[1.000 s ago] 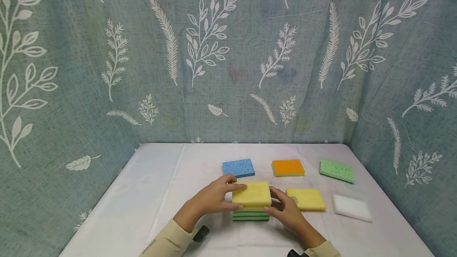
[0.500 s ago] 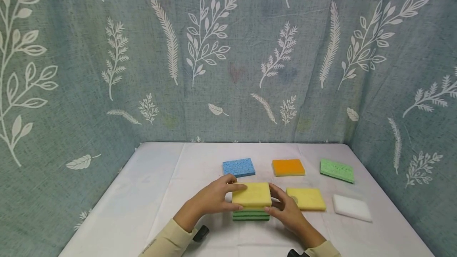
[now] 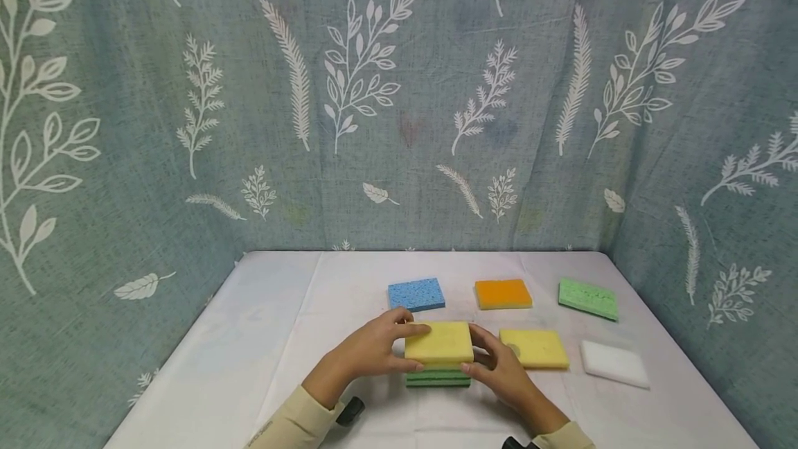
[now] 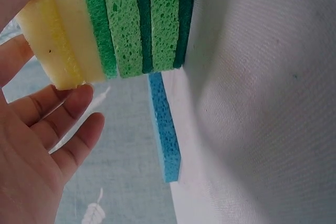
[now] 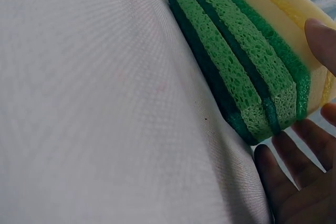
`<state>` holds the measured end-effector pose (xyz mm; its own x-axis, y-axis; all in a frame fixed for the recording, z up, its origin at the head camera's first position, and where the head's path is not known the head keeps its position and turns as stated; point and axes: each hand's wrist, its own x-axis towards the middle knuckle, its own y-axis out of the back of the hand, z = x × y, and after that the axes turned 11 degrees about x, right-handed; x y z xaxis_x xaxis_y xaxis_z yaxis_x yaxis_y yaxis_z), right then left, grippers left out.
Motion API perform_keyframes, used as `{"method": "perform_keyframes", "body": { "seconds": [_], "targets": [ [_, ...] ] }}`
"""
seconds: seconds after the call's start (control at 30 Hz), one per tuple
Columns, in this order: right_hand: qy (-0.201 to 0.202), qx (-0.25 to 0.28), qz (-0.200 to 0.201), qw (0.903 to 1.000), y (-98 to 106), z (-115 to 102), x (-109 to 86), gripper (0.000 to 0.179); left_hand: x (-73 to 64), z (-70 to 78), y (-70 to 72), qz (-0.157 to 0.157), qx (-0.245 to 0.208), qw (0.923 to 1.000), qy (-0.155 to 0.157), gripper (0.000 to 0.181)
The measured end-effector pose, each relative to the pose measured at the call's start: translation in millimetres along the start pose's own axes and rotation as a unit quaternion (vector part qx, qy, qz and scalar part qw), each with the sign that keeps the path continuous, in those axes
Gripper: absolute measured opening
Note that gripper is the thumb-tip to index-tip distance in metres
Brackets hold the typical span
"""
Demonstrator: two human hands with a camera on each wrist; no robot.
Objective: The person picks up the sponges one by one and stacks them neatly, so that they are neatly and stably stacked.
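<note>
A stack of sponges stands near the front middle of the table. At its bottom are two light green sponges [image 4: 164, 22] with dark green scouring layers. Above them lies a cream sponge [image 4: 83, 30] with a bright green scouring side, and a yellow sponge [image 3: 439, 344] tops the pile. My left hand [image 3: 374, 346] holds the yellow sponge at its left end, thumb at the near edge and fingers at the far edge. From the right end my right hand [image 3: 503, 369] grips it the same way; in the right wrist view its lower fingers reach down beside the green layers.
Behind the stack lie a blue sponge [image 3: 416, 294], an orange-topped sponge [image 3: 503, 294] and a green sponge [image 3: 587, 298]. To the right are another yellow sponge [image 3: 539, 349] and a white sponge [image 3: 614, 364]. Patterned cloth walls [image 3: 399, 123] surround the white-covered table [image 3: 274, 324].
Very little differs. The top yellow sponge sits a touch lower than a second ago, while both hands keep their places at its ends.
</note>
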<state>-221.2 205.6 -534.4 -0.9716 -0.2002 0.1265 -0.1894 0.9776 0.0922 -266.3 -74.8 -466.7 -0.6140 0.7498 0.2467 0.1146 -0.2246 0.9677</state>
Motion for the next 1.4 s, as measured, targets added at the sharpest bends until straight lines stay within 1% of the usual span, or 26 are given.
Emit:
{"method": "perform_keyframes", "body": {
  "seconds": [0.2, 0.33, 0.43, 0.53, 0.6, 0.77, 0.9, 1.07, 1.17, 1.27, 1.4],
  "targets": [
    [0.011, 0.001, 0.000, 0.9999, 0.0, 0.6, -0.5, 0.082, -1.5, -2.1, 0.6, -0.012, -0.013, 0.9998, 0.012, 0.074],
    [0.021, 0.006, -0.006, 0.9997, 2.0, 2.3, 0.1, 0.082, -1.7, -5.2, 0.4, -0.027, -0.022, 0.9992, 0.021, 0.082],
    [0.025, 0.008, -0.010, 0.9996, 3.3, 3.6, 0.8, 0.082, -3.1, -7.6, 0.2, -0.036, -0.036, 0.9982, 0.031, 0.087],
    [0.027, 0.008, -0.009, 0.9996, 4.1, 3.8, 1.1, 0.082, -4.4, -10.9, 0.6, -0.036, -0.052, 0.9974, 0.036, 0.091],
    [0.021, 0.005, -0.005, 0.9997, 4.4, 3.6, 1.0, 0.082, -5.2, -14.3, 0.9, -0.034, -0.068, 0.9966, 0.030, 0.090],
    [0.014, 0.003, -0.003, 0.9999, 4.4, 2.6, 0.6, 0.081, -8.0, -22.0, 4.8, -0.049, -0.104, 0.9932, 0.022, 0.089],
    [0.025, 0.011, -0.008, 0.9996, 4.1, 2.8, 0.1, 0.080, -8.5, -26.5, 7.8, -0.065, -0.113, 0.9909, 0.034, 0.090],
    [0.034, 0.019, -0.007, 0.9992, 3.8, 3.8, 0.2, 0.080, -6.0, -34.5, 3.8, -0.086, -0.132, 0.9857, 0.059, 0.090],
    [0.032, 0.021, -0.005, 0.9993, 3.7, 3.4, 0.2, 0.081, -4.4, -41.6, -0.8, -0.080, -0.136, 0.9849, 0.070, 0.083],
    [0.034, 0.024, -0.005, 0.9991, 3.7, 3.4, -0.1, 0.079, -2.6, -50.5, -5.9, -0.054, -0.121, 0.9882, 0.076, 0.076],
    [0.064, 0.027, -0.010, 0.9975, 3.5, 6.1, 0.3, 0.075, 2.1, -63.5, -12.0, -0.020, -0.103, 0.9909, 0.084, 0.073]
  ]
}}
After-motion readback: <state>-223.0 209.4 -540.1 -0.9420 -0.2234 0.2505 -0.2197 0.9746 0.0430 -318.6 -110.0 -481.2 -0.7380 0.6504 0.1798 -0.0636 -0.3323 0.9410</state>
